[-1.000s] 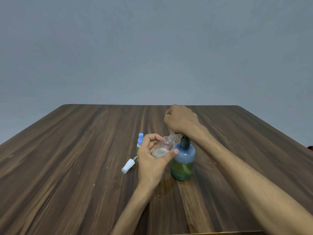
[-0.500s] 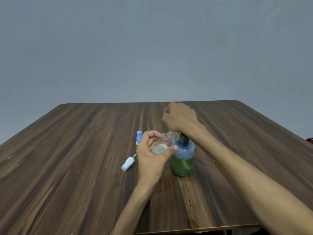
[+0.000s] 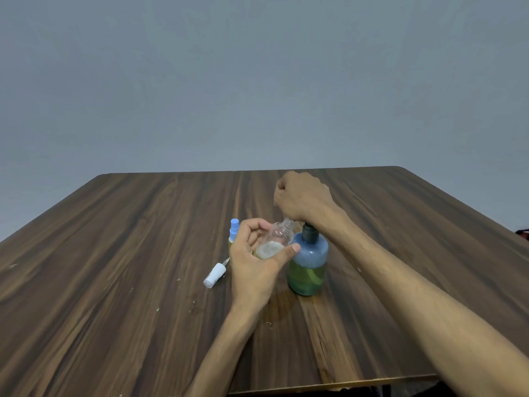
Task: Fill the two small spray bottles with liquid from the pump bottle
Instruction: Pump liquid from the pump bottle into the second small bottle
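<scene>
- Two hands work at the middle of a dark wooden table (image 3: pixel 114 267) in the head view, with the pump bottle (image 3: pixel 307 265) as the landmark — a blue-tinted bottle standing upright, green liquid in its lower half.
- The right hand (image 3: pixel 302 199) sits on top of the pump bottle, fingers curled into a fist over the pump head; the head itself is hidden, only the dark collar shows below the wrist.
- The left hand (image 3: pixel 257 253) is just left of the pump bottle, fingers and thumb wrapped round an open clear spray bottle (image 3: pixel 276 239) — tilted, its neck up under the right hand, pale foamy liquid in its bottom.
- A second spray bottle (image 3: pixel 234 229) with a blue top stands left of the pump bottle, partly behind the left hand.
- A white spray cap (image 3: pixel 214 275) lies on the table, further left and nearer than that bottle.
- A grey wall (image 3: pixel 257 81) rises beyond the pump bottle.
</scene>
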